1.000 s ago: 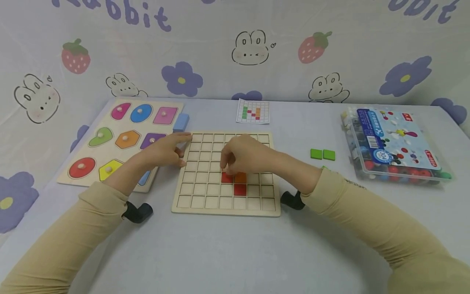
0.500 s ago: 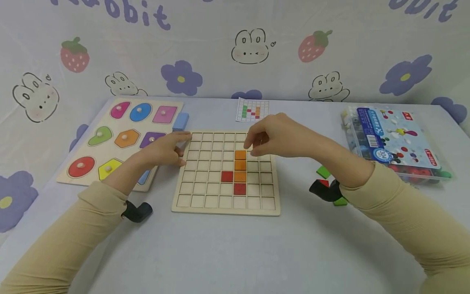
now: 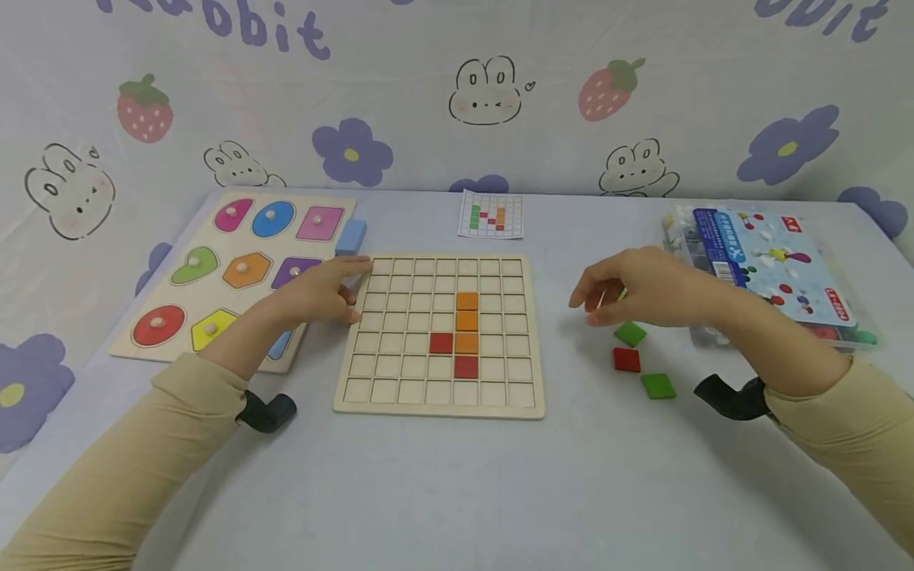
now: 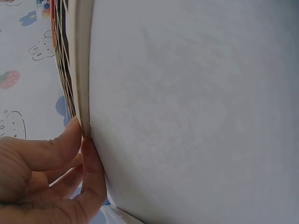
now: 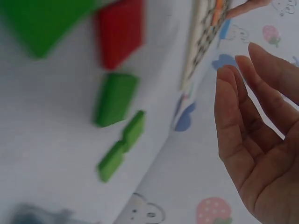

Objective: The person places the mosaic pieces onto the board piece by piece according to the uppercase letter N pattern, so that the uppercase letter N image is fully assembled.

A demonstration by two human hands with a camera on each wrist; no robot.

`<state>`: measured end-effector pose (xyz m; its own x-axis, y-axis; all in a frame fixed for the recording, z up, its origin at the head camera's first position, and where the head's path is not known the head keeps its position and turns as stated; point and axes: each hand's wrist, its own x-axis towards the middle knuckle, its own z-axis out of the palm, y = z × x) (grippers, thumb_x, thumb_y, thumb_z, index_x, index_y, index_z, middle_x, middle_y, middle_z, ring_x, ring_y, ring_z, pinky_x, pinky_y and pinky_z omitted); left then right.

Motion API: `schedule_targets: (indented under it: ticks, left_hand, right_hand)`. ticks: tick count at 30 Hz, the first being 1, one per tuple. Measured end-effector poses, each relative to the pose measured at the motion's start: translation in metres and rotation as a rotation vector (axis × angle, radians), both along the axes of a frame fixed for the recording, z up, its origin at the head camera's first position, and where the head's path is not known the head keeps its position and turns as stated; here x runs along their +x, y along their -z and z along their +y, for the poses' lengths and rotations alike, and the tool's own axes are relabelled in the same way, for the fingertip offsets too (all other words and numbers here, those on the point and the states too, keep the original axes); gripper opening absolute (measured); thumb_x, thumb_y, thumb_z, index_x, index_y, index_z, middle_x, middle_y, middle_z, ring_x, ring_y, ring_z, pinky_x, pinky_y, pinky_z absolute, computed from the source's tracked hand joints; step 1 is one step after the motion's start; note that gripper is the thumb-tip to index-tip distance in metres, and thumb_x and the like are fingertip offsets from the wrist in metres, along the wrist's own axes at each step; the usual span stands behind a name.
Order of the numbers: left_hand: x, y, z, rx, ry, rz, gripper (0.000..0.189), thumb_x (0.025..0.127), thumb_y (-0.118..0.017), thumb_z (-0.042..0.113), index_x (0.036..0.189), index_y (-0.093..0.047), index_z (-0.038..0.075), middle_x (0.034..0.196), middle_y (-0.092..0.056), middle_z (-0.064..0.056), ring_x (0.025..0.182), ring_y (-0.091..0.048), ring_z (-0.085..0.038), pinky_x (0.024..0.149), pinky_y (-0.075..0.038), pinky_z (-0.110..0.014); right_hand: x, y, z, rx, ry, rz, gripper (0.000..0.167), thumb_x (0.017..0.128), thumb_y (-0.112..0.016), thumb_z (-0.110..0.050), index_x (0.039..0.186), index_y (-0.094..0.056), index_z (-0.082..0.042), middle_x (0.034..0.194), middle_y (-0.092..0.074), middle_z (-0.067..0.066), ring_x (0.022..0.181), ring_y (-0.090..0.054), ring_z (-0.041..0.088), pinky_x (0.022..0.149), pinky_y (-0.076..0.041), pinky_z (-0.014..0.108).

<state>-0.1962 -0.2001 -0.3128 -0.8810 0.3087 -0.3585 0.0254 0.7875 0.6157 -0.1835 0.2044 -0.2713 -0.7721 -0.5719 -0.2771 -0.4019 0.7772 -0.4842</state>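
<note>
A wooden grid board (image 3: 374,369) lies on the table. It carries a column of orange tiles (image 3: 467,320), a red tile (image 3: 466,367) below them and another red tile (image 3: 441,342) to their left. My left hand (image 3: 317,292) touches the board's left edge with thumb and index fingertips, spread apart along it. My right hand (image 3: 643,281) hovers to the right of the board, fingers loosely bent and holding nothing. Beneath and in front of it lie a loose red tile (image 3: 627,360) and green tiles (image 3: 658,386). Further green tiles (image 5: 134,128) show in the right wrist view.
A wooden shape puzzle (image 3: 203,289) with knobbed pieces lies left, partly under my left arm. A blue block (image 3: 351,237) sits near its far corner. Behind the board is a pattern card (image 3: 490,215). A plastic box of beads (image 3: 778,270) stands at the right.
My right hand has lifted off the board's tiles and moved right, over the loose tiles, uncovering the orange column. My left hand stays at the board's edge.
</note>
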Motion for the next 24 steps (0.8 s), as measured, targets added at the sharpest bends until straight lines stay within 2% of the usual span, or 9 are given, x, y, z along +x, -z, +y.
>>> schedule_targets:
  ticks: [5,15,21,24]
  left_hand:
    - [0.000,0.000,0.000,-0.004,-0.002,-0.007,0.082,0.088,-0.066,-0.003,0.157,-0.024,0.007,0.163,-0.025,-0.012,0.105,-0.047,-0.024,0.079,-0.040,-0.030]
    - [0.000,-0.001,-0.001,0.005,0.000,-0.007,0.081,0.088,-0.065,-0.004,0.157,-0.024,0.006,0.164,-0.023,-0.013,0.106,-0.047,-0.025,0.080,-0.040,-0.031]
    - [0.000,0.000,-0.001,0.005,-0.006,-0.008,0.081,0.088,-0.066,-0.004,0.157,-0.025,0.007,0.164,-0.023,-0.012,0.107,-0.047,-0.025,0.081,-0.040,-0.031]
    - [-0.001,0.001,-0.001,0.001,-0.006,-0.006,0.082,0.088,-0.066,-0.003,0.157,-0.025,0.008,0.164,-0.024,-0.012,0.106,-0.047,-0.025,0.080,-0.040,-0.030]
  right_hand:
    - [0.006,0.017,0.022,0.005,-0.020,-0.052,0.025,0.085,-0.075,-0.015,0.109,-0.071,-0.021,0.096,-0.069,-0.004,0.092,-0.061,0.014,0.072,-0.052,0.022]
    - [0.010,0.029,0.038,-0.042,-0.028,-0.192,0.037,0.077,-0.075,0.001,0.106,-0.071,-0.022,0.103,-0.066,-0.001,0.095,-0.057,0.019,0.077,-0.054,0.023]
    - [0.011,0.032,0.035,-0.050,-0.046,-0.181,0.040,0.075,-0.073,0.007,0.102,-0.071,-0.022,0.099,-0.065,0.000,0.092,-0.055,0.020,0.074,-0.053,0.023]
    - [0.010,0.032,0.034,-0.042,-0.058,-0.159,0.036,0.076,-0.076,0.003,0.101,-0.071,-0.022,0.096,-0.064,-0.001,0.089,-0.055,0.018,0.072,-0.052,0.022]
